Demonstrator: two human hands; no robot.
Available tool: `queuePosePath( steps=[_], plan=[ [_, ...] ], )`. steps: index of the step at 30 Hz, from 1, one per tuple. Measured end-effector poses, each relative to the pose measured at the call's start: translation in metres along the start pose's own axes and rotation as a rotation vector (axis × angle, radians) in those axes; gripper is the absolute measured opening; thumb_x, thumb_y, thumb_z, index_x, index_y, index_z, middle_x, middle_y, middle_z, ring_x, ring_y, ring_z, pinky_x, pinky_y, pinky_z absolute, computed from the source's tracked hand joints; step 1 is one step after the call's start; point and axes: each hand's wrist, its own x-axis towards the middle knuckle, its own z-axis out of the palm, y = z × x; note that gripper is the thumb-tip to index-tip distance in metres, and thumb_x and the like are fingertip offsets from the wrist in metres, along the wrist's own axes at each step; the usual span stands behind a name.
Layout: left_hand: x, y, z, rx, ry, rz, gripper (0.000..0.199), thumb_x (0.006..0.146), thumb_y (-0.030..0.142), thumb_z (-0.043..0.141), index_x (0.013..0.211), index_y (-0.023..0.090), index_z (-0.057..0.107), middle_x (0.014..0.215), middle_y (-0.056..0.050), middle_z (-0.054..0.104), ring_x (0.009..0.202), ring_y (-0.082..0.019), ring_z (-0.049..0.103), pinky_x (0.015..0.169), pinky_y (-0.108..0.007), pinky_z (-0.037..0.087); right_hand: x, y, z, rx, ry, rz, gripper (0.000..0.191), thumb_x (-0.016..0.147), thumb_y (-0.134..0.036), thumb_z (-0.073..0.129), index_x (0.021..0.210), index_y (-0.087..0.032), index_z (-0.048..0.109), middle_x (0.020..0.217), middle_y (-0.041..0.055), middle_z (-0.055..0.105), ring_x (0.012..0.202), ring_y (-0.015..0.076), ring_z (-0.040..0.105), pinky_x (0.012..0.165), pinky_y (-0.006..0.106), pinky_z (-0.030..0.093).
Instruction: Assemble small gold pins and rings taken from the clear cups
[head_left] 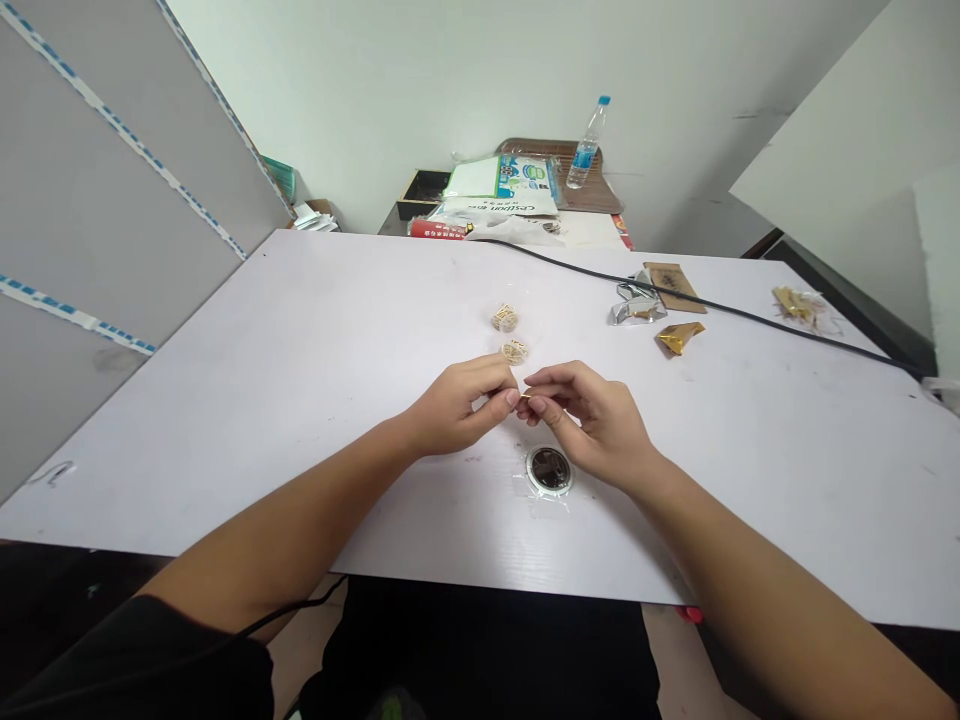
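Observation:
Over the table my left hand (469, 402) and my right hand (589, 415) meet fingertip to fingertip. Both pinch a thin, pale gold strip or wire (526, 396); only a short bit of it shows between the fingers, and its exact kind is hidden. Just beyond the fingers lies a small round gold openwork piece (514, 351), like a lattice band. A second gold openwork piece (505, 317) sits a little farther back. Nearer to me, below my right hand, a round dark disc with a pale rim (550, 470) is taped to the tabletop.
A black cable (600, 274) crosses the white table (262, 400). Silver wrapping (637, 302), brown card (675, 286), gold foil (679, 338) and a clear bag of gold pieces (802, 305) lie right. Behind stand a water bottle (585, 155) and a black box (424, 192).

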Motion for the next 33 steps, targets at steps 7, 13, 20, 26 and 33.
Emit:
queuePosePath(
  steps=[7,13,20,26,33],
  plan=[
    [0.0009,0.0015,-0.0006,-0.004,-0.003,-0.005,0.021,0.097,0.022,0.048,0.08,0.015,0.057,0.077,-0.004,0.058,0.071,-0.011,0.054,0.065,-0.024,0.046,0.0022,0.0005,-0.0017,-0.158,0.007,-0.086,0.013,0.094,-0.01,0.055,0.102,-0.018,0.059,0.083,0.0015,0.074,0.071,0.0114,0.072,0.065,0.021,0.061],
    [0.0011,0.0004,-0.0001,0.025,-0.035,-0.032,0.025,0.098,0.027,0.045,0.078,0.016,0.055,0.075,-0.004,0.057,0.068,-0.012,0.051,0.063,-0.026,0.044,0.0036,-0.0038,-0.0032,-0.288,0.018,-0.117,0.012,0.094,-0.01,0.055,0.091,-0.018,0.064,0.071,-0.0027,0.071,0.06,0.009,0.069,0.058,0.019,0.056],
    [0.0007,0.0007,-0.0001,0.041,-0.041,-0.038,0.024,0.097,0.026,0.046,0.076,0.016,0.053,0.076,-0.004,0.057,0.069,-0.013,0.051,0.063,-0.027,0.044,0.004,-0.0032,-0.0036,-0.408,0.025,-0.173,0.01,0.093,-0.012,0.058,0.086,-0.019,0.061,0.067,-0.0028,0.069,0.056,0.0091,0.065,0.053,0.019,0.05],
    [0.001,0.0012,0.0003,0.065,-0.034,-0.039,0.025,0.098,0.026,0.045,0.076,0.016,0.053,0.074,-0.004,0.056,0.067,-0.013,0.05,0.062,-0.027,0.043,0.0055,-0.003,-0.0048,-0.442,0.043,-0.226,0.013,0.093,-0.012,0.058,0.087,-0.02,0.066,0.072,-0.0005,0.071,0.063,0.0117,0.067,0.057,0.022,0.052],
    [0.0011,0.0011,0.0002,0.085,-0.019,-0.025,0.023,0.097,0.023,0.047,0.076,0.016,0.054,0.073,-0.003,0.056,0.065,-0.011,0.048,0.061,-0.025,0.041,0.0052,-0.0047,-0.0044,-0.418,0.042,-0.178,0.011,0.093,-0.012,0.057,0.09,-0.019,0.065,0.072,-0.0007,0.07,0.062,0.0106,0.067,0.056,0.021,0.053]
  ],
)
